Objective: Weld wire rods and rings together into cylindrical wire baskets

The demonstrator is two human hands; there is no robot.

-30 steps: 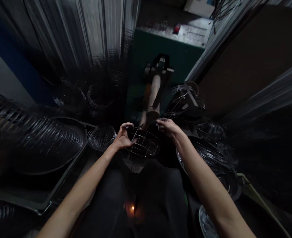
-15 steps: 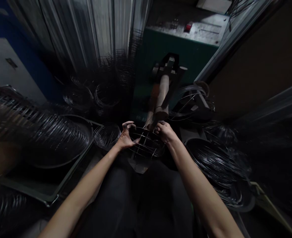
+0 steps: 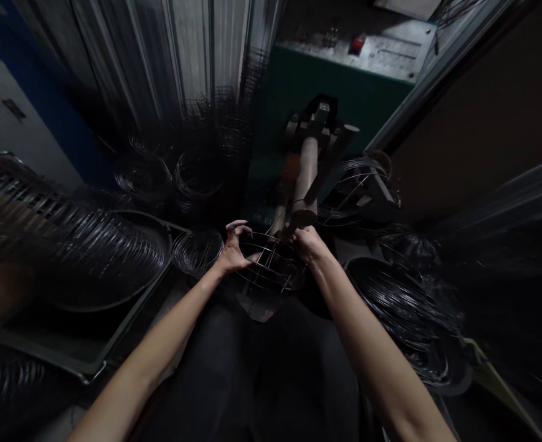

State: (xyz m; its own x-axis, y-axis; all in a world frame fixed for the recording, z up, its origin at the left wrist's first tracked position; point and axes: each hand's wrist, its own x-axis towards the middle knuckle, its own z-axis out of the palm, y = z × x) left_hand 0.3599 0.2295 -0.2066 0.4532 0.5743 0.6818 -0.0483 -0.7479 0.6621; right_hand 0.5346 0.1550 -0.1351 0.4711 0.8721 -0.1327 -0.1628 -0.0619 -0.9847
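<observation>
A round wire grille (image 3: 273,265) of crossed metal rods lies flat at the foot of a green machine (image 3: 319,98). My left hand (image 3: 234,250) grips its left rim with curled fingers. My right hand (image 3: 308,242) holds its far right rim, close under the machine's tan cylindrical arm (image 3: 305,178), which points down at the grille. The spot where the arm meets the wire is partly hidden by my right hand.
Stacks of wire rings fill a tray at the left (image 3: 109,245) and a heap at the right (image 3: 404,307). More ring coils (image 3: 197,248) sit beside the grille and behind it. A red button (image 3: 356,44) is on the machine's top panel.
My right hand has closed in on the grille's right rim from a little off to the right. The camera view shifted slightly; a small orange glow low down is gone.
</observation>
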